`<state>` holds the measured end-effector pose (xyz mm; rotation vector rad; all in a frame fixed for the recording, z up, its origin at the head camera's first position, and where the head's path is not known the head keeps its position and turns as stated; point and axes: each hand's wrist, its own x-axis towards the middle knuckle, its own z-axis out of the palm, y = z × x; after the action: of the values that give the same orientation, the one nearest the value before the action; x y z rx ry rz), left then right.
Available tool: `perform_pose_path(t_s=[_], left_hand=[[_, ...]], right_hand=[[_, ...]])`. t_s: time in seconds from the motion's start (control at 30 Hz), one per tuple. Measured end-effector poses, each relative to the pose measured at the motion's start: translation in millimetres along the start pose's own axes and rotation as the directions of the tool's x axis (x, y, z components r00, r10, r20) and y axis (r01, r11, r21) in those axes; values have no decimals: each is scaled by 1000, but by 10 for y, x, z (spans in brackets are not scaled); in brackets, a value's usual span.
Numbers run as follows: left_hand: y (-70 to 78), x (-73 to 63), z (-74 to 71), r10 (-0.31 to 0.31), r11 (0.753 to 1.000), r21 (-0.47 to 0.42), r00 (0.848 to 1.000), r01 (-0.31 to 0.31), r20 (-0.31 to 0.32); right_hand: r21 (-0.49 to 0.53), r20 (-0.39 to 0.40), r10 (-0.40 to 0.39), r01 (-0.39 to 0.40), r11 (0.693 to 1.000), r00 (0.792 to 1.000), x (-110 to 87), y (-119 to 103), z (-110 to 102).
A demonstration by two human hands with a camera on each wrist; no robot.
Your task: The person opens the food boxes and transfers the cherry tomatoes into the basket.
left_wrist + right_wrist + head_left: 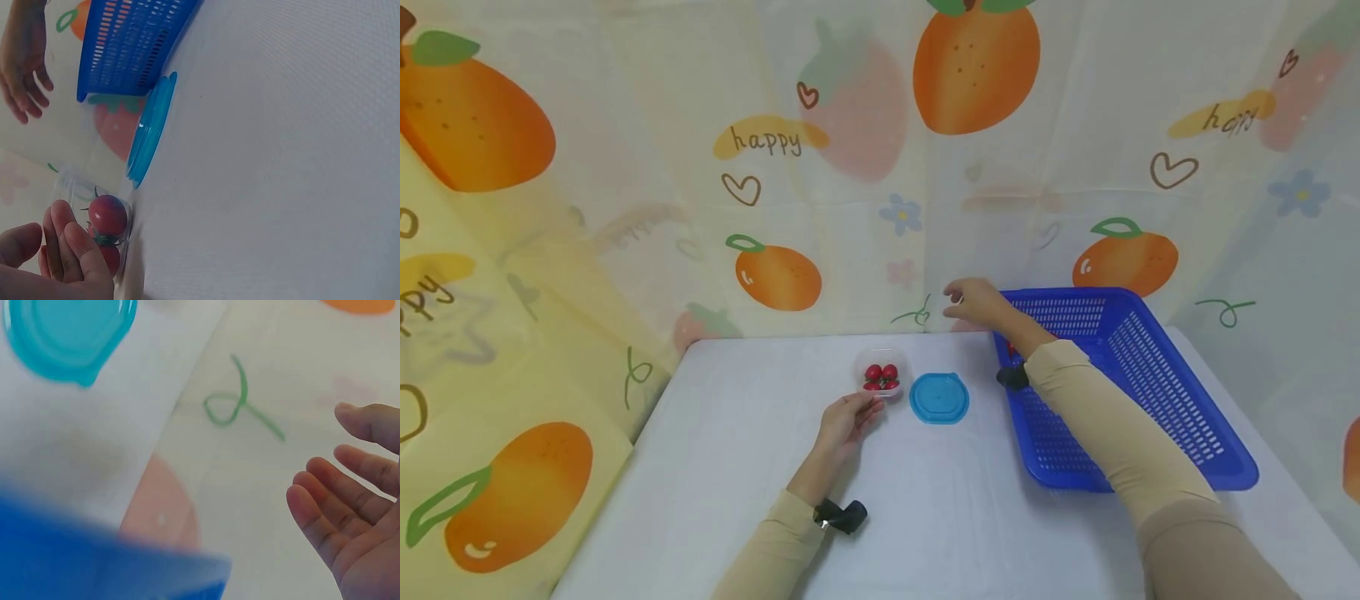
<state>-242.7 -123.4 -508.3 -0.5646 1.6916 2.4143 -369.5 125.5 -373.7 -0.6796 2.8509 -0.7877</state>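
A small clear plastic container point(881, 358) with several cherry tomatoes point(107, 214) in it stands on the white table. My left hand point(846, 423) is at its near side, fingers extended against or just beside the wall; exact contact is hard to tell. In the left wrist view the thumb lies apart from the fingers. A blue lid point(939, 398) lies flat to the right of the container. My right hand point(977, 302) is raised over the back left corner of the blue basket point(1150, 333), fingers loosely bent with nothing between them, as the right wrist view also shows.
Something red point(1012, 348) shows inside the basket's left side, mostly hidden by my right forearm. The basket takes up the table's right part. A patterned cloth point(850, 208) hangs behind the table point(715, 467) and along its left side.
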Motion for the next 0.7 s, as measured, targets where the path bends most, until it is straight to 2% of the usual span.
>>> perform_pose_path(t_s=[0.33, 0.5, 0.7], left_hand=[[16, -8, -7, -7, 1000, -4, 1000, 7, 8], [16, 3, -2, -17, 1000, 4, 1000, 17, 9], [17, 22, 4, -26, 1000, 2, 1000, 26, 1]], right_hand=[[-36, 119, 6, -1, 999, 993, 162, -393, 418], [-65, 183, -24, 36, 997, 983, 202, -514, 626], [-97, 222, -43, 65, 993, 974, 233, -616, 844]])
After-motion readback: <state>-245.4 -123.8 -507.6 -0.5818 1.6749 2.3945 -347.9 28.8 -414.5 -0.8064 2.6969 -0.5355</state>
